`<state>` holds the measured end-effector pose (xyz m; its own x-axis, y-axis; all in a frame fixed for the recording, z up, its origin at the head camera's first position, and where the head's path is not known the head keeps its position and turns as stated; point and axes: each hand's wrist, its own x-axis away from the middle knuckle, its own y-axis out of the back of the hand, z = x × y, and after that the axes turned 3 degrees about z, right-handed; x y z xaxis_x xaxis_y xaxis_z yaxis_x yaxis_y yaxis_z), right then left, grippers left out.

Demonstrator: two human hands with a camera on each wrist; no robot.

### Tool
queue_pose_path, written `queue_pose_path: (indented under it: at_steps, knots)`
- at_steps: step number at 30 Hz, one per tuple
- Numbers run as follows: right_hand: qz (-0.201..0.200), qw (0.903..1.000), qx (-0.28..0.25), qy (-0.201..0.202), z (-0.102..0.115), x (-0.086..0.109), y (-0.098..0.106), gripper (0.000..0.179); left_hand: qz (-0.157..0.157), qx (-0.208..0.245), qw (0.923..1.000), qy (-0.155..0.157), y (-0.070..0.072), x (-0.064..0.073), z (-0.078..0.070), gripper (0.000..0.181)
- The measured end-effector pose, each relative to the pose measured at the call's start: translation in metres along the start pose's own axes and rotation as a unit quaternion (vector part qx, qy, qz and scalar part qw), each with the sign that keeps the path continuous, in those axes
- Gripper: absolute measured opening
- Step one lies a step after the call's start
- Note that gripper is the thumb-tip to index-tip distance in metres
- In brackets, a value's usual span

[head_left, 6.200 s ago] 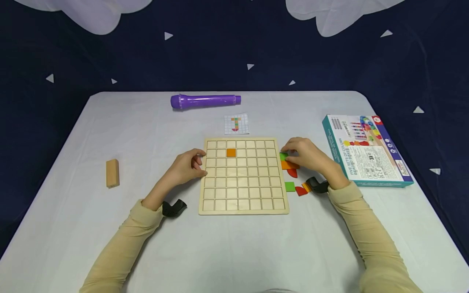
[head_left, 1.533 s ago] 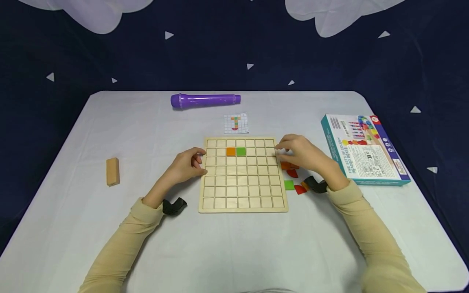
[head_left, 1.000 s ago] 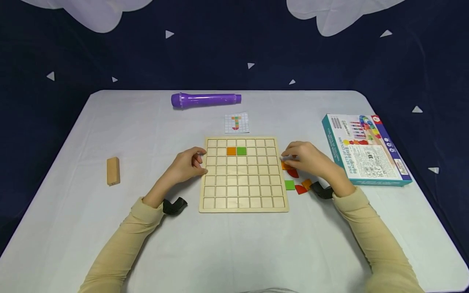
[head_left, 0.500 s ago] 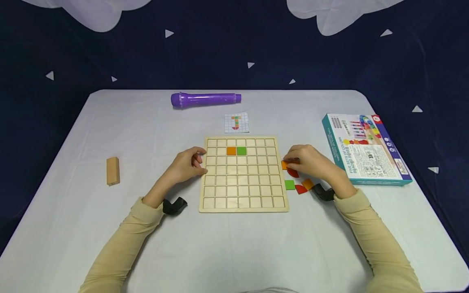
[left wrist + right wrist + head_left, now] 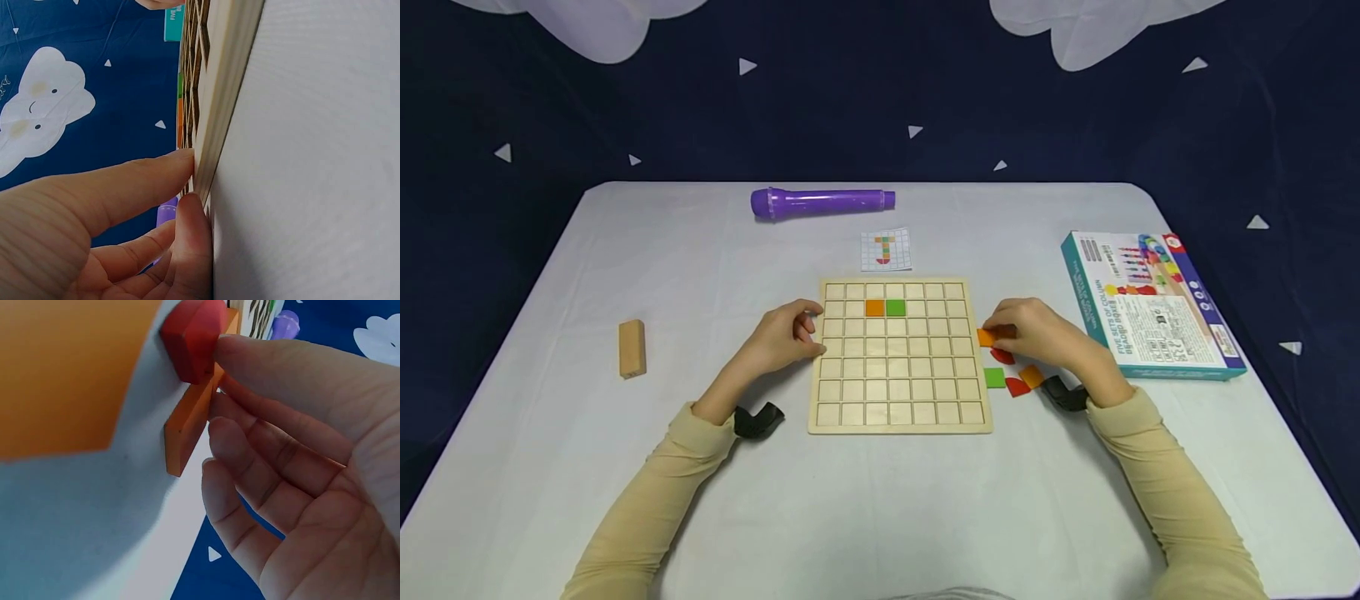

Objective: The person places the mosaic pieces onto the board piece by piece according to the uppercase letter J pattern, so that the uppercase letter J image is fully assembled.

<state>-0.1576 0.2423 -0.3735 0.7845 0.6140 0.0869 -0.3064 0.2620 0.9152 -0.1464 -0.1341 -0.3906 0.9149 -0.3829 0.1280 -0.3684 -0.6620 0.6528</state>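
Note:
In the head view, a wooden grid board point(image 5: 900, 429) lies mid-table. One orange square tile point(image 5: 875, 308) and a green square tile point(image 5: 896, 308) sit side by side in its second row. My left hand point(image 5: 778, 337) touches the board's left edge with thumb and index fingertips, also close up in the left wrist view. Right of the board, my right hand point(image 5: 1037, 329) pinches an orange tile point(image 5: 187, 428) between thumb and fingertips, low over the table. Another orange tile point(image 5: 985, 337) lies beside its fingertips. A red quarter-round piece point(image 5: 194, 340) is right by the thumb.
Nearby lie a green tile point(image 5: 995, 378), a red quarter-round point(image 5: 1018, 387) and an orange tile point(image 5: 1032, 377). Behind the board are a pattern card point(image 5: 886, 250) and a purple toy microphone point(image 5: 823, 202). A game box point(image 5: 1157, 308) stands right, a wooden block point(image 5: 632, 348) left.
The green tile has come onto the board beside the orange one. My right hand has since moved back from the board's right edge to the orange tiles. The left hand has stayed put.

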Motion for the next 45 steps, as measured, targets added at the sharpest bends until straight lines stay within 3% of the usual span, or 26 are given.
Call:
queue_pose_path:
  at_steps: [4,12,21,29,45]
  knots:
    - [0.005,1.0,0.002,-0.002,0.0,0.0,0.0,0.022,-0.006,0.005,0.9998,-0.017,0.0,0.002,-0.001,0.051]
    - [0.006,0.9998,0.019,-0.005,0.001,-0.002,0.001,0.022,0.007,-0.003,0.9998,0.017,0.0,-0.001,0.0,0.054]
    - [-0.009,0.9996,0.026,0.011,0.0,-0.007,0.007,0.025,0.004,0.0,0.9999,0.016,0.001,0.0,0.0,0.056]
    - [-0.019,0.9985,0.027,0.044,0.006,-0.019,0.012,0.023,0.005,0.007,0.9998,0.016,0.0,0.0,0.001,0.055]
    - [-0.003,0.997,0.043,0.064,0.019,-0.047,0.012,0.023,0.01,0.013,0.9997,0.018,0.001,-0.001,-0.001,0.056]
